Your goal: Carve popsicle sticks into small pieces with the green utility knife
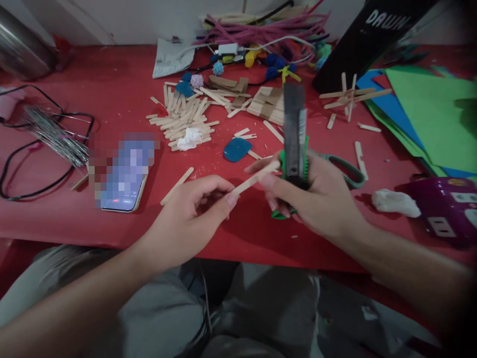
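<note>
My left hand is closed, its thumb and fingers pinching the near end of a wooden craft stick. My right hand is wrapped round a black-and-green box cutter, whose dark end points up and away from me. The right thumb also presses on the far end of the craft stick, so both hands touch it. Just beyond the hands lies a blue paddle-shaped piece with a stick under its edge. Scissors with grey-green handles lie partly hidden behind my right hand.
On the red table are a pile of craft sticks, white clay, and a phone. Metal rods lie left. Coloured paper, crossed sticks, a black bottle and a purple power socket stand right.
</note>
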